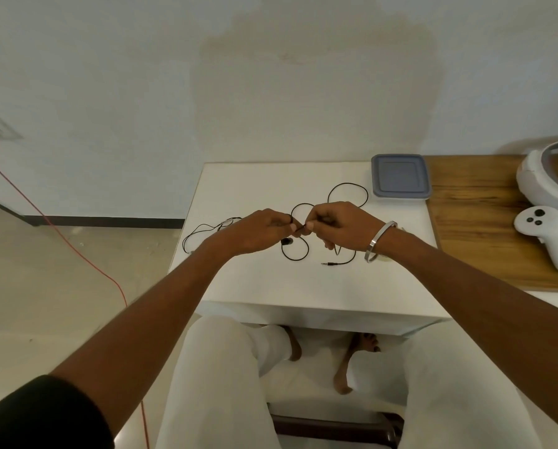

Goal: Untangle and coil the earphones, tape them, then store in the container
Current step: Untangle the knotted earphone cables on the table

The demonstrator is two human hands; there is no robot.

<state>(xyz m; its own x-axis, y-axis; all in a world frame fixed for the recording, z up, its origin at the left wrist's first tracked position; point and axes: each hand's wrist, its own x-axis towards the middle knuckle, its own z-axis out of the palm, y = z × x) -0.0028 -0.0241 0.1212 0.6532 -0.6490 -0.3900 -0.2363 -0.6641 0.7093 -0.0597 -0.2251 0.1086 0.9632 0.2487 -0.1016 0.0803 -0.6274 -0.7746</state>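
The untangling step is in hand: the left hand (261, 230) and right hand (335, 226) meet over the white tabletop (271, 286), each pinching the black earphones (295, 251) cable at a short stretch between the fingertips. The rest lies in loose loops on the tabletop, with the plug (327, 263) free near the front. Next, I judge, comes pulling the strands apart — gently, so no knot tightens. Counted: 1 pair of earphones, 1 lidded container (400, 176) at the far right corner, 2 hands; no tape shows.
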